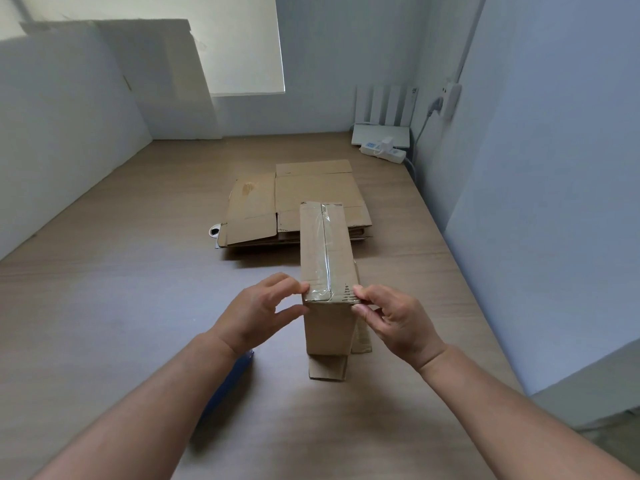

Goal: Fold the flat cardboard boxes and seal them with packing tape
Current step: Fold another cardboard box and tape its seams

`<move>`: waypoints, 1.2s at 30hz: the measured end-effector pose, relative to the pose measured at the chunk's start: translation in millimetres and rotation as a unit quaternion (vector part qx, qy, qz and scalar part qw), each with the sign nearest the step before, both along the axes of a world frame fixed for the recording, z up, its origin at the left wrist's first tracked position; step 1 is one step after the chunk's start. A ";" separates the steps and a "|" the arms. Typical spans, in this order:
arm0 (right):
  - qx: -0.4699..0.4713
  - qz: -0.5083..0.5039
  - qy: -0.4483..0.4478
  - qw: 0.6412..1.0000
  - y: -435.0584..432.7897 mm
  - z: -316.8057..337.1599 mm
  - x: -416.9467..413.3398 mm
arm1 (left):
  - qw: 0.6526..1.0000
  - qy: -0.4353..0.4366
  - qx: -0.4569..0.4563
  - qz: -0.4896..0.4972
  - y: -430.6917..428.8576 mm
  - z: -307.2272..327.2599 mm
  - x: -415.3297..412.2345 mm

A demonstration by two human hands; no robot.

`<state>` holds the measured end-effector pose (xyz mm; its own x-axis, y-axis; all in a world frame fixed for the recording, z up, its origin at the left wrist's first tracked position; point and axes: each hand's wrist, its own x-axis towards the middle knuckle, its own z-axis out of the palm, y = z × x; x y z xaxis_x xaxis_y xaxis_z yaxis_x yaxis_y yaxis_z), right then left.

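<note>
Upright cardboard box (327, 330) on the table (138, 271), clear tape (325, 244) along its top seam, left hand (263, 306) pinching its near left corner, right hand (394, 320) pinching its near right corner, flat cardboard stack (294, 202) just behind it

Pale walls (554, 168), wooden tabletop (104, 306)

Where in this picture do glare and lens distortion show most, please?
Head view: a bright streak of glare runs along the clear tape on the box top; same view, the wide lens bows the table edges and the walls; same view, light comes from the pale window behind.
</note>
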<state>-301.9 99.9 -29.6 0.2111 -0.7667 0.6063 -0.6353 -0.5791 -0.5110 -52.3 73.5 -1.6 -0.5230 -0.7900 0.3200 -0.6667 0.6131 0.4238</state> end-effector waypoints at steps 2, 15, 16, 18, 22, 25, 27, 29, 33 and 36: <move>0.007 0.000 -0.003 1.000 0.6 2.1 3.2 | 0.999 0.024 -0.029 0.021 3.8 -4.3 -3.5; 0.264 -0.202 0.206 0.920 8.4 68.9 61.0 | 0.932 0.226 0.272 0.074 28.6 18.5 -16.1; 0.277 -0.205 0.204 0.916 7.9 70.0 59.7 | 0.933 0.225 0.271 0.077 27.6 22.9 -13.8; 0.296 -0.192 0.188 0.917 7.7 74.6 49.1 | 0.937 0.229 0.244 0.106 22.6 32.4 -6.1; 0.354 -0.082 0.188 0.913 9.5 86.0 7.0 | 0.961 0.141 0.170 0.164 9.1 51.4 17.7; 0.368 -0.043 0.259 0.892 10.3 91.6 -19.0 | 0.973 0.021 0.189 0.133 -0.4 60.3 25.9; 0.372 -0.038 0.285 0.882 9.4 94.2 -28.6 | 0.969 -0.048 0.224 0.093 -5.2 63.2 19.8; 0.372 -0.037 0.298 0.878 8.1 95.3 -34.4 | 0.963 -0.112 0.236 0.062 -9.5 59.1 8.2; 0.380 -0.037 0.307 0.872 6.7 89.3 -38.1 | 0.960 -0.112 0.249 0.057 -15.8 50.9 -10.9; 0.344 -0.110 0.280 0.890 9.9 81.7 -39.0 | 0.959 -0.117 0.238 0.104 -17.3 52.2 -18.1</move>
